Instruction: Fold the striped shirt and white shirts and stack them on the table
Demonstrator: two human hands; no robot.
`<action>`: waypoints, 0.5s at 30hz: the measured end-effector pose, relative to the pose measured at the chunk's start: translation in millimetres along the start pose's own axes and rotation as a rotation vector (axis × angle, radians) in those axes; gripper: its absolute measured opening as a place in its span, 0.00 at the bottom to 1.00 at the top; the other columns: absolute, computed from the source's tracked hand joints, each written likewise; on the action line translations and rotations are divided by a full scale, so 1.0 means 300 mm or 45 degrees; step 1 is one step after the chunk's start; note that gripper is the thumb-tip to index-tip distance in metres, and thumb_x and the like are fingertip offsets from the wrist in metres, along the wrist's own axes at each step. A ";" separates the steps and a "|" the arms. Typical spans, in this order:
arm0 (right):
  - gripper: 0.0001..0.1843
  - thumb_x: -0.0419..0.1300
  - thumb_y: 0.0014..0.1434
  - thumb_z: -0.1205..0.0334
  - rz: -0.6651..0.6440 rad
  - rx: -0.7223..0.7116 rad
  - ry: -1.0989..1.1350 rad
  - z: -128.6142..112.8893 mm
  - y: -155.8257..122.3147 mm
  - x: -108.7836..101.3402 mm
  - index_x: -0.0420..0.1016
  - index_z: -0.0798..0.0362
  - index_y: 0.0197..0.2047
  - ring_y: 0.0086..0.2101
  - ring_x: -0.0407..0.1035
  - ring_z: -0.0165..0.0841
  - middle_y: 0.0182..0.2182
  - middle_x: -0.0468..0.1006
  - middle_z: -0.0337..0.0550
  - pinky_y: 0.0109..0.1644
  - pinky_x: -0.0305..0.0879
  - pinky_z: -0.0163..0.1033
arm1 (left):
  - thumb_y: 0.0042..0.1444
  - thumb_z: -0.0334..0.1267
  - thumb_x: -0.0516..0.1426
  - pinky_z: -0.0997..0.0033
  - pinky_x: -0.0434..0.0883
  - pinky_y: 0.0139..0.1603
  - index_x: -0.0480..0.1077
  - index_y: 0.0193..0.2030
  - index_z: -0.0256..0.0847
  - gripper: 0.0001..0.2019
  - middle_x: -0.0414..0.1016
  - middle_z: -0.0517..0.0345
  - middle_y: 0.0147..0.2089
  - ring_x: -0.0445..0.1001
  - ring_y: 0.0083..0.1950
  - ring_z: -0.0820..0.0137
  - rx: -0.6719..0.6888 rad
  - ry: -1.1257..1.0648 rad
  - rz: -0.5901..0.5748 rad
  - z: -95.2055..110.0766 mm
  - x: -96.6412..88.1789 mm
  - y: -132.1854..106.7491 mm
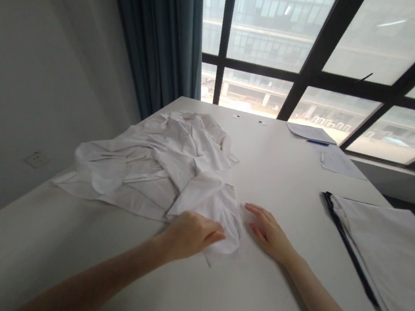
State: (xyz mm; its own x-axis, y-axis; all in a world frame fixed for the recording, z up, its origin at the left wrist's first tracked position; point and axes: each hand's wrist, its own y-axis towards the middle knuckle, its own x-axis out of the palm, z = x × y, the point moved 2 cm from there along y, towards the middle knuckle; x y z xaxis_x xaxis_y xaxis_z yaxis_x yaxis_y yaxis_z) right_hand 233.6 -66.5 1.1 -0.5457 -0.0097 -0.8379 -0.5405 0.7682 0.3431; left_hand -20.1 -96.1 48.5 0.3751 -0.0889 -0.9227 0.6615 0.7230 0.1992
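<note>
A crumpled white shirt (177,145) lies spread across the left side of the table, its loose folds running toward me. My left hand (191,234) is over the near end of the shirt, with its fingers bent and pressed together on the cloth; the fingertips are partly hidden. Just right of the cloth's edge is my right hand (268,233), low over the table. Its fingers are stretched out, the thumb stands apart, and nothing is held.
White folded cloth with a black edge (385,252) lies at the right side of the white table (242,308). Toward the far right are paper sheets (344,162) and a blue pen (317,142). Two small white pieces (262,123) lie near the far edge. Curtain and windows stand beyond.
</note>
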 end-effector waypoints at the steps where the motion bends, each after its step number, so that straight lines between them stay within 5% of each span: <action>1: 0.22 0.49 0.68 0.60 -0.042 -0.061 0.006 -0.016 0.002 -0.001 0.61 0.48 0.64 0.60 0.62 0.39 0.60 0.70 0.50 0.63 0.61 0.50 | 0.69 0.43 0.47 0.72 0.67 0.39 0.74 0.38 0.41 0.17 0.77 0.55 0.32 0.75 0.35 0.69 -0.047 0.047 0.063 -0.019 -0.020 0.005; 5: 0.21 0.50 0.68 0.62 -0.199 -0.222 0.018 -0.068 0.010 0.008 0.65 0.49 0.62 0.60 0.62 0.38 0.58 0.73 0.50 0.62 0.60 0.50 | 0.66 0.41 0.51 0.63 0.67 0.46 0.72 0.45 0.36 0.12 0.75 0.47 0.42 0.72 0.45 0.60 -0.361 0.495 0.242 -0.101 -0.101 0.013; 9: 0.19 0.51 0.68 0.61 -0.248 -0.231 0.039 -0.087 0.011 0.014 0.67 0.51 0.61 0.60 0.63 0.38 0.58 0.73 0.52 0.64 0.58 0.51 | 0.59 0.52 0.58 0.57 0.66 0.47 0.71 0.44 0.32 0.21 0.71 0.41 0.43 0.69 0.48 0.52 -0.607 0.725 0.127 -0.183 -0.127 -0.005; 15: 0.19 0.52 0.67 0.59 -0.349 -0.214 0.214 -0.121 0.008 0.000 0.67 0.50 0.60 0.60 0.63 0.37 0.59 0.72 0.50 0.66 0.54 0.50 | 0.65 0.33 0.49 0.61 0.67 0.47 0.68 0.41 0.36 0.08 0.72 0.46 0.43 0.71 0.46 0.59 -0.485 0.400 -0.006 -0.186 -0.083 0.006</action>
State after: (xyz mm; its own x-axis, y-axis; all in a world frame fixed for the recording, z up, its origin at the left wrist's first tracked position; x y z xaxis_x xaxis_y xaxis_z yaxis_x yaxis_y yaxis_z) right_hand 209.1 -87.9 17.2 -0.4559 -0.3164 -0.8318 -0.7714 0.6066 0.1921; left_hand -64.6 -54.4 53.4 0.1203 0.0758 -0.9898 0.3564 0.9273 0.1144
